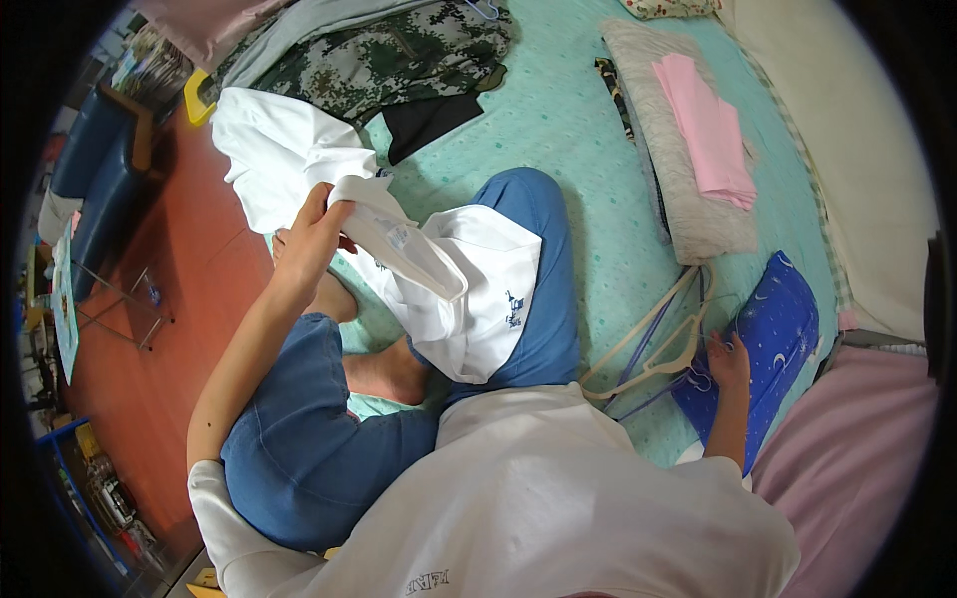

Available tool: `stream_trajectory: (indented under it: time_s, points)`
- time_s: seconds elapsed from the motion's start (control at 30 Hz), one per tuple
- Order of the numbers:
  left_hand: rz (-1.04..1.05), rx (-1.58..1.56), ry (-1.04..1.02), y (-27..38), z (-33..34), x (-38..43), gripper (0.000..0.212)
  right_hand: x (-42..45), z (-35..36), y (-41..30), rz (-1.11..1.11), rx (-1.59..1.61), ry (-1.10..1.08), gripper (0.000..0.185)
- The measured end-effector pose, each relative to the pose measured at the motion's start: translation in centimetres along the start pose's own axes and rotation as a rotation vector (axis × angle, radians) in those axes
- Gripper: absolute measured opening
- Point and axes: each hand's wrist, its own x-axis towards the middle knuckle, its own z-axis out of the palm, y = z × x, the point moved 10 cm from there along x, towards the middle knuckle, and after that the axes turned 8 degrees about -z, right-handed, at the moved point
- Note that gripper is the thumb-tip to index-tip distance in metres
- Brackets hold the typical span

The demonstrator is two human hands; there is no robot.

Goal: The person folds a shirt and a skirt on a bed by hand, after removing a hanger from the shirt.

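Note:
My left hand [310, 239] pinches the collar of a white shirt [486, 261], whose body lies across my lap and bears dark blue writing. Over by the dark blue pillow with moons and stars [785, 314], my right hand [727, 359] has its fingers on a thin hanger hook. Several plastic clothes hangers [673, 359], cream and blue-purple, lie in a bunch beside that hand. Another white garment [288, 149] is spread beyond my left hand; whether it joins the shirt on my lap I cannot tell.
On the green bed sheet [583, 127] lie a camouflage garment [389, 60], a black cloth [430, 123] and a grey quilted pad [658, 112] with folded pink cloth [706, 134] on top. The bed's edge is at left, above a red-brown floor [194, 247] with a blue chair [108, 172].

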Motion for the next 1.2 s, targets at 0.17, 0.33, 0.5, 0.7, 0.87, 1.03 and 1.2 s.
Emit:
stream_trajectory:
  time_s: [0.17,0.33,0.5,0.7,0.87,1.03,1.2]
  points:
    - [0.012,-0.033,-0.084,0.6,0.0,-0.9,0.028,-6.0,4.0,2.1,0.093,-0.721,-0.120,0.039]
    - [0.055,-0.132,-0.204,1.2,1.0,-1.4,0.038,-12.8,14.8,-2.7,-0.875,-1.974,-0.015,0.032]
    - [0.109,-0.201,-0.393,1.7,2.7,-2.1,0.049,-17.5,29.9,3.8,-0.767,-1.072,-0.697,0.018]
    - [0.118,-0.154,-0.341,1.5,1.8,-1.9,0.052,-33.4,48.6,14.4,-0.640,-0.500,-1.494,0.021]
    - [0.056,-0.169,-0.340,0.8,1.5,-1.4,0.052,-40.8,53.7,19.3,-0.388,-0.230,-1.706,0.018]
    - [0.037,-0.282,-0.441,0.6,2.2,-0.9,0.046,-39.6,54.3,21.5,-0.249,-0.183,-1.662,0.012]
    - [0.002,-0.334,-0.475,-0.1,2.6,-0.5,0.047,-38.3,54.5,22.7,-0.150,-0.167,-1.618,0.010]
